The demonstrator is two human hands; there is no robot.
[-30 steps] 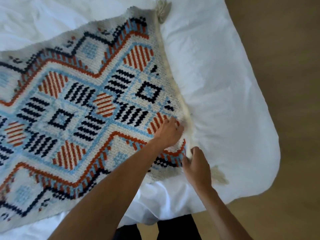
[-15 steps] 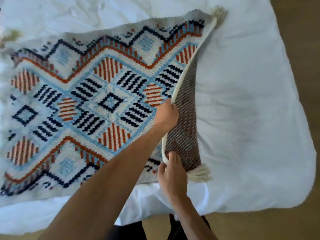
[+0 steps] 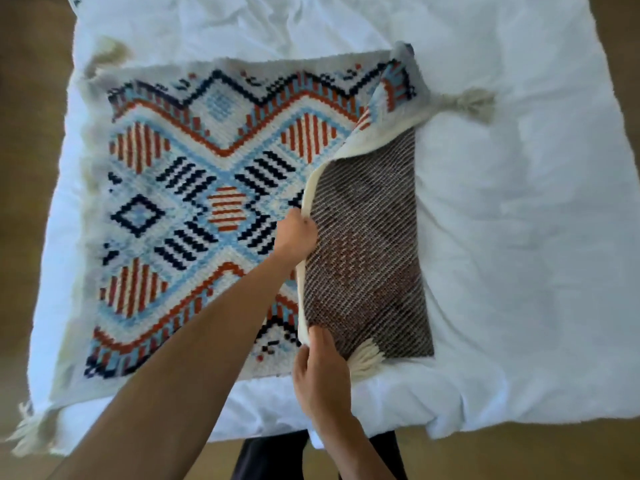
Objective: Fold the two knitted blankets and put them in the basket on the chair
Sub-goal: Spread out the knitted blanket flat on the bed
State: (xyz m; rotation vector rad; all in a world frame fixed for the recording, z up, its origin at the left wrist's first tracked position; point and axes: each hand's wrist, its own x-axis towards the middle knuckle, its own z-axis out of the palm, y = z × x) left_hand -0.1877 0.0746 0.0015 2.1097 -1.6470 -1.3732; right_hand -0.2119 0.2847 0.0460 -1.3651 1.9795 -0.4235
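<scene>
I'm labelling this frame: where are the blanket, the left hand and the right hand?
blanket [image 3: 194, 188], head view, patterned top face.
left hand [image 3: 298, 234], head view, back of hand.
right hand [image 3: 320, 368], head view, back of hand.

Blurry left tassels [image 3: 34, 432] of blanket [image 3: 221, 143]

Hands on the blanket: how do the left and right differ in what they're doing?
The left hand grips the turned-over edge of the blanket farther up; the right hand pinches that edge near the corner, beside a tassel. The left arm stretches further out than the right. Both hold the same cream edge.
</scene>
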